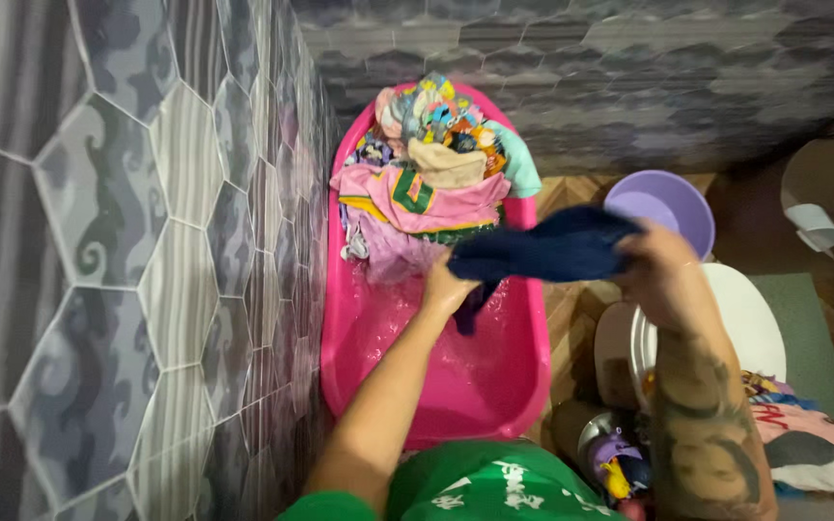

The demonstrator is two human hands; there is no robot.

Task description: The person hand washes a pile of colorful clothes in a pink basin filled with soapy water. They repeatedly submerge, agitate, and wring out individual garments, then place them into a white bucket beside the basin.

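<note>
Cloth (544, 248), dark blue and wet-looking, is stretched between both hands above the pink tub (436, 386), over its right rim. Left hand (446, 287) has its grip closed on the cloth's left end, a tail of fabric hanging down from it toward the water; right hand (658, 270) has its grip closed on the right end, held out past the tub edge. Nearest to the camera: green shirt (485, 487), then the tub's soapy water, open and free in the near half. Risks, as a judgement: cloth could drip or shed water onto the wood floor (571, 318) since its right half hangs outside the rim; a slip of the right grip would drop that end on the white bowl (755, 318) or floor. Edges: tiled wall (127, 241) sits tight against the tub's left side, no room there; the right side is crowded by the white bowl, a clothes heap (803, 434) and a small pot (605, 449), so elbow room is narrow. Farther off, a laundry pile (431, 164) fills the tub's far end, touching the back wall; the purple basin (663, 207) stands just beside the right hand, behind it.
</note>
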